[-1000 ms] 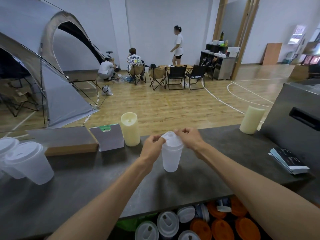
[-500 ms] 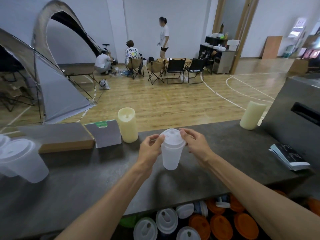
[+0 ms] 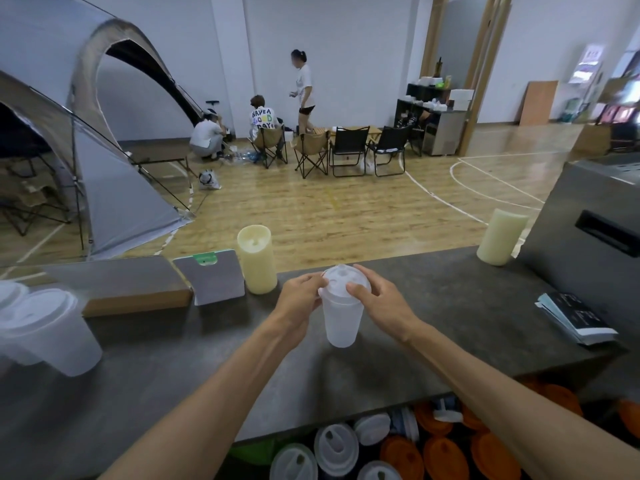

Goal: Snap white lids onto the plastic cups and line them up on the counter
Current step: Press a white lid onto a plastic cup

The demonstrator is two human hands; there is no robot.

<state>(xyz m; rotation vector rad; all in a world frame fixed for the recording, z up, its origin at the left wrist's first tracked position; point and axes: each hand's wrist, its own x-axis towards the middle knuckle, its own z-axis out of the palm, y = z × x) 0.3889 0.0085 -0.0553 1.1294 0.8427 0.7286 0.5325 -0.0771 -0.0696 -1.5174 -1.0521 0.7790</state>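
cups on counter: three, two lidded ones [image 3: 45, 327] far left
hands: left hand [image 3: 299, 299] and right hand [image 3: 379, 303] both clamped round the middle cup [image 3: 341, 323], fingers on its white lid [image 3: 341, 282]

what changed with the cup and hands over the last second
The left hand and right hand slid from pinching the top of the white lid to gripping its rim. The cup tilted a little. The lidded cups at the left and the two candles on the counter stayed put.

right hand [image 3: 379, 303]: thumb now atop lid [image 3: 343, 282] | cup [image 3: 341, 318]: tilted less
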